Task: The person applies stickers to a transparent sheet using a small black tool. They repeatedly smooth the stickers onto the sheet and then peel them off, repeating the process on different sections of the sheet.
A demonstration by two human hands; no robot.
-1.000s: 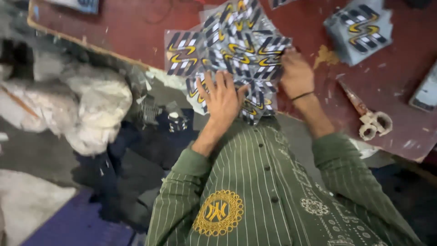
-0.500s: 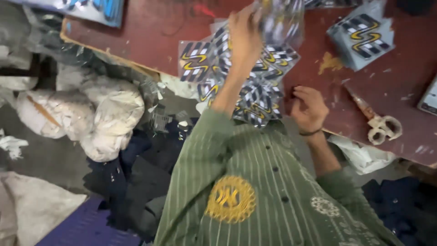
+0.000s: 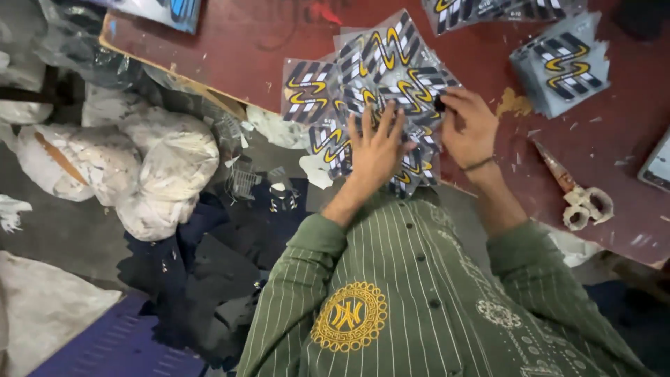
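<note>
the dark red tabletop (image 3: 279,42) fills the upper part of the view, its surface scuffed and flecked with paper scraps. below its edge, on the floor, lie several white sacks (image 3: 167,167) and dark cloth. the person's green striped shirt (image 3: 433,307) fills the lower middle. a fanned heap of flat printed packets (image 3: 380,77) (black, white and yellow wavy pattern, clear wrap) lies at the near edge of the tabletop, partly overhanging it. a second, smaller stack of like packets (image 3: 562,70) sits well apart to the right. a pair of scissors (image 3: 579,195) lies on the tabletop right of the heap, handles wrapped in pale tape. the left hand (image 3: 377,150) lies palm down on the lower part of the heap, fingers spread and pressing flat, forearm reaching up from the sleeve. the right hand (image 3: 469,129) rests at the heap's right edge, wrist bent, a thin band on it, fingertips pinching the edge of one packet.
</note>
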